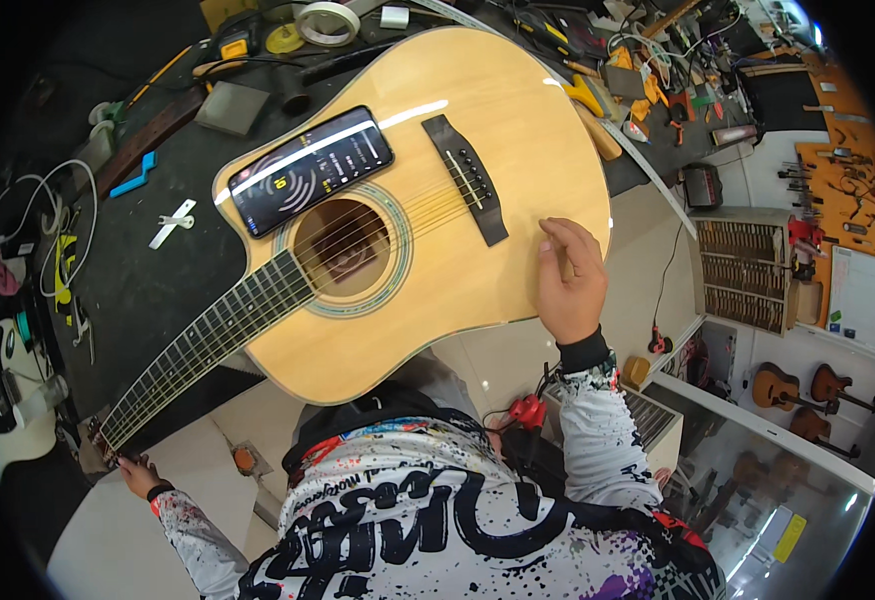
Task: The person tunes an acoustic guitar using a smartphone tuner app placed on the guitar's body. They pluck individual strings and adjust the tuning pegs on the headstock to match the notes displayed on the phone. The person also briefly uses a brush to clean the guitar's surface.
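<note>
An acoustic guitar [523, 120] with a pale wood top lies face up on the dark bench, its neck [208, 325] pointing to the lower left. My left hand [141, 477] is at the headstock [98, 440], fingers closed at its near edge on what looks like a tuning peg, small and partly hidden. Over the lower end of the top, right of the dark bridge [466, 180], is my right hand [571, 290]. Its fingers are loosely bent, with nothing visible in them. A black phone [313, 170] with its screen lit rests on the guitar between the upper edge and the soundhole [343, 247].
Left of the guitar, the black bench mat [193, 265] carries a blue tool [135, 175], a white winder-like piece [173, 223] and a grey block [231, 107]. A tape roll [328, 24] and crowded tools line the far side. A white electric guitar [20, 400] stands at far left.
</note>
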`<control>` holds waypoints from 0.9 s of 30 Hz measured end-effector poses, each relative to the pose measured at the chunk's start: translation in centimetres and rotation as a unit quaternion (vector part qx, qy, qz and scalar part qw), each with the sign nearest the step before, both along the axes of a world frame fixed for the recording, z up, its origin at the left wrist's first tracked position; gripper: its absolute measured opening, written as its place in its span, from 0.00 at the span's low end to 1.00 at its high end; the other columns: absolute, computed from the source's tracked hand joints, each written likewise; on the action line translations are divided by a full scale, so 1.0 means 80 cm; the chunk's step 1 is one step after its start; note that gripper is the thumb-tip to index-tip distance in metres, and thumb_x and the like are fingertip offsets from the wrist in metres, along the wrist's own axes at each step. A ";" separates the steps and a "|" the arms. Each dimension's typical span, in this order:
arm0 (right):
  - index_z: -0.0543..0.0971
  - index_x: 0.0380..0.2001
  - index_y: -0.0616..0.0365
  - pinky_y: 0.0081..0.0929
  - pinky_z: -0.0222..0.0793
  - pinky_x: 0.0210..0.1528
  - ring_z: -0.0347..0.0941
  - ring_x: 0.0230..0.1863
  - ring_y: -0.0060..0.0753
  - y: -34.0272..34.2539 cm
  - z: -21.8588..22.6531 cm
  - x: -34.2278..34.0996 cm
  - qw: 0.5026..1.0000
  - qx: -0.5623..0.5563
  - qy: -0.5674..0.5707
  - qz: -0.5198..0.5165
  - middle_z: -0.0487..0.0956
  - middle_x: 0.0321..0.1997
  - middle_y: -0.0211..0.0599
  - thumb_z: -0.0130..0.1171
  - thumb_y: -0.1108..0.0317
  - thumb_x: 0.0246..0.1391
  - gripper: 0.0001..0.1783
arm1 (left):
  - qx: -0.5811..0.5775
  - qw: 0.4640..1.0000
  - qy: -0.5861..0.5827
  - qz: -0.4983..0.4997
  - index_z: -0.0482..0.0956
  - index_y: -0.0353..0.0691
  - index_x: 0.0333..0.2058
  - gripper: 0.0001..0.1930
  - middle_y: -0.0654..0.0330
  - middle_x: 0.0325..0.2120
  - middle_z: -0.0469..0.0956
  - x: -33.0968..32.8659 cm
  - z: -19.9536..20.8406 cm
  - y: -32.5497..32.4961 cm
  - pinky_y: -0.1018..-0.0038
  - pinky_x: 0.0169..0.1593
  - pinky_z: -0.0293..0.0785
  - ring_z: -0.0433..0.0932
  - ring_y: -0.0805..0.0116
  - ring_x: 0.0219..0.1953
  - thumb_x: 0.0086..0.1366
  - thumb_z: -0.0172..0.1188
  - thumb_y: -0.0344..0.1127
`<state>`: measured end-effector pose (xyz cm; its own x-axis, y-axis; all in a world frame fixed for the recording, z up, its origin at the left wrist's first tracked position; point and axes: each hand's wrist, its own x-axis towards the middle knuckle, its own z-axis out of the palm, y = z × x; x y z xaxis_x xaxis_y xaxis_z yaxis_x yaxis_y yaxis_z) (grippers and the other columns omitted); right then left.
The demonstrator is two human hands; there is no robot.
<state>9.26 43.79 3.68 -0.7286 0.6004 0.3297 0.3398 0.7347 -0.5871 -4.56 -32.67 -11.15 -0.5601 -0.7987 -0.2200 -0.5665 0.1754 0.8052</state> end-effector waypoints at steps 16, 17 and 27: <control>0.83 0.29 0.67 0.25 0.71 0.29 0.77 0.24 0.26 0.044 0.032 -0.113 0.939 -0.234 -0.248 0.047 0.82 0.23 0.39 0.70 0.63 0.51 0.14 | 0.023 0.999 -0.026 0.007 0.64 0.44 0.63 0.32 0.56 0.52 0.76 0.010 0.016 0.007 0.57 0.57 0.67 0.76 0.59 0.51 0.72 0.42 0.62; 0.83 0.28 0.66 0.26 0.72 0.29 0.77 0.24 0.28 0.045 0.031 -0.115 0.939 -0.220 -0.259 0.044 0.82 0.22 0.40 0.70 0.63 0.50 0.14 | 0.023 0.999 -0.026 0.001 0.64 0.44 0.63 0.33 0.56 0.51 0.76 0.010 0.014 0.004 0.59 0.55 0.68 0.76 0.60 0.51 0.72 0.44 0.63; 0.82 0.24 0.62 0.38 0.74 0.34 0.79 0.27 0.45 0.015 0.046 -0.127 0.953 -0.069 -0.296 0.006 0.81 0.24 0.47 0.69 0.66 0.50 0.10 | 0.054 0.999 0.004 -0.007 0.70 0.45 0.56 0.28 0.61 0.43 0.77 0.011 0.022 0.027 0.65 0.47 0.68 0.76 0.66 0.44 0.71 0.48 0.61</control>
